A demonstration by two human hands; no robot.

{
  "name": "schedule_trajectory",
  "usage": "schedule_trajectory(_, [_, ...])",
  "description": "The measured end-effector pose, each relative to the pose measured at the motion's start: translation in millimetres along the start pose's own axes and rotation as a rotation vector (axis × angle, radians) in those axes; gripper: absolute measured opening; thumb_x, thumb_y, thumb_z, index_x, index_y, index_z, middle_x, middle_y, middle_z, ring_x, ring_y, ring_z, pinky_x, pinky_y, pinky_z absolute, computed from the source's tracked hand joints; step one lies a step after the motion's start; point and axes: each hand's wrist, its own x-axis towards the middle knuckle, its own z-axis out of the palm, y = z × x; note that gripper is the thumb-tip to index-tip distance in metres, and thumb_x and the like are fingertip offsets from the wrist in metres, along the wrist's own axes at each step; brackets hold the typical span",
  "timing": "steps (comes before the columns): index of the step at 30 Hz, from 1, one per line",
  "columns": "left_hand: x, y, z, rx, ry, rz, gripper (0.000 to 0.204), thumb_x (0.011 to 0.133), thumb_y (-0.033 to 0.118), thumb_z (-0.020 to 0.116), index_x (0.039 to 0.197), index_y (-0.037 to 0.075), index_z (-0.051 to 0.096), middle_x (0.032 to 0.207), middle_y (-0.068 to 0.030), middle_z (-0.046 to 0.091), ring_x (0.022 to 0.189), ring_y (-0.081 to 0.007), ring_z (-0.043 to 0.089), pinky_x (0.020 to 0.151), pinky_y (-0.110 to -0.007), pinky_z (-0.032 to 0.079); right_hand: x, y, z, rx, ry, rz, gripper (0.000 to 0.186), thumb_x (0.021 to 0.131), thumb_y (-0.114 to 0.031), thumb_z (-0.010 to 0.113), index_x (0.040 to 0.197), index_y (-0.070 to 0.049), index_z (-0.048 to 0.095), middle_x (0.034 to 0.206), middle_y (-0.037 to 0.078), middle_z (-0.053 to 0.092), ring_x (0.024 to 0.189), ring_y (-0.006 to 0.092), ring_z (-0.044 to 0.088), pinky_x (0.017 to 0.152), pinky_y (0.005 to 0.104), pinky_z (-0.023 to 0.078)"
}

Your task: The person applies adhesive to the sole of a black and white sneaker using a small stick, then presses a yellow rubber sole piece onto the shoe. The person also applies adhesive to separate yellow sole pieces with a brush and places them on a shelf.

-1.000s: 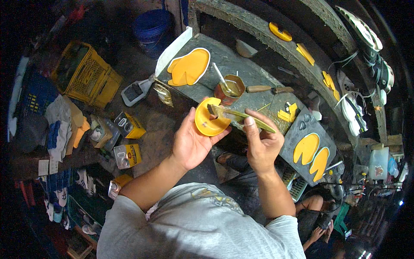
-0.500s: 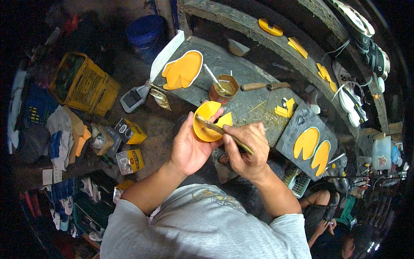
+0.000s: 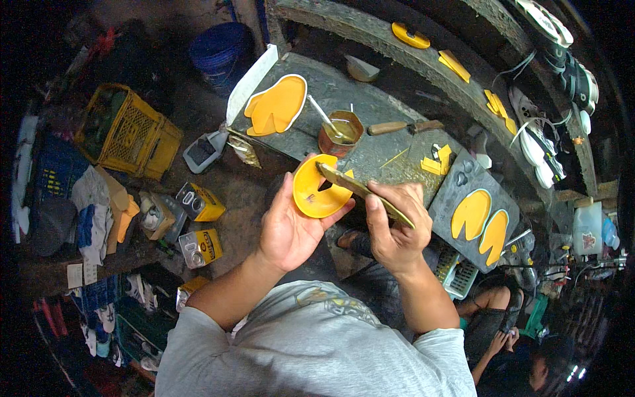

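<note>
My left hand (image 3: pixel 288 235) cradles a curved yellow piece with a slit (image 3: pixel 311 195), like a shallow cup. My right hand (image 3: pixel 400 225) grips a long, flat greenish handle of a brush (image 3: pixel 350 185), whose tip lies on the upper inside of the yellow piece. Just beyond my hands a rusty can (image 3: pixel 347 122) holds yellowish liquid and a white stick. Behind it to the left lies a yellow cut piece on a white-edged sheet (image 3: pixel 278 106). Two slit yellow pieces (image 3: pixel 469 212) lie on a dark board (image 3: pixel 456 178) at the right.
Wooden-handled tools (image 3: pixel 387 128) and scraps lie on the bench (image 3: pixel 374 99). Shoes (image 3: pixel 536 155) and yellow pieces sit on the beams. At left are a yellow crate (image 3: pixel 122 132), a blue bucket (image 3: pixel 218 56) and several tins (image 3: pixel 202 248). Another person's hands (image 3: pixel 504 341) appear at lower right.
The brush has moved over the yellow piece, down toward its left side and back up to its upper part. My left hand has tilted and turned the piece slightly.
</note>
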Motion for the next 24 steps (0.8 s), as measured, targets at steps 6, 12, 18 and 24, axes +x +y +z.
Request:
schedule_trajectory(6, [-2.8,-1.5,0.9,0.047,0.009,0.037,0.056,0.11,0.046,0.032,0.156,0.015,0.034,0.155,-0.0094,0.044,0.14,-0.0295,0.047,0.119,-0.055,0.035,-4.5,3.2,-2.2,0.016,0.09,0.081,0.02,0.085,0.0,0.075,0.105,0.0,0.073,0.087,0.011,0.073,0.071,0.0219,0.064,0.071,0.0346,0.045])
schedule_trajectory(12, [-3.2,-3.6,-0.7,0.082,-0.023,0.036,0.056,0.11,0.046,0.032,0.157,0.014,0.033,0.157,-0.0098,0.042,0.144,-0.0282,0.042,0.118,-0.057,0.034,-5.2,4.5,-5.5,-0.035,0.094,0.12,0.02,0.085,0.0,0.075,0.105,0.001,0.074,0.089,0.011,0.074,0.072,0.0212,0.065,0.073,0.0341,0.045])
schedule_trajectory(18, [-3.5,-4.3,1.3,0.11,-0.01,0.033,0.057,0.11,0.047,0.033,0.156,0.014,0.033,0.158,-0.0101,0.039,0.148,-0.0278,0.037,0.119,-0.058,0.033,-3.6,0.6,-7.2,0.053,0.006,-0.007,0.018,0.086,-0.001,0.074,0.104,0.001,0.073,0.087,0.012,0.073,0.07,0.022,0.064,0.072,0.0349,0.044])
schedule_trajectory(24, [-5.5,-3.7,7.3,0.045,0.007,0.027,0.057,0.11,0.047,0.033,0.157,0.014,0.033,0.156,-0.0092,0.042,0.145,-0.0267,0.041,0.118,-0.057,0.035,-1.0,-1.2,-6.7,0.002,0.137,0.153,0.017,0.087,-0.001,0.074,0.103,0.001,0.073,0.086,0.012,0.073,0.071,0.0221,0.063,0.07,0.0351,0.043])
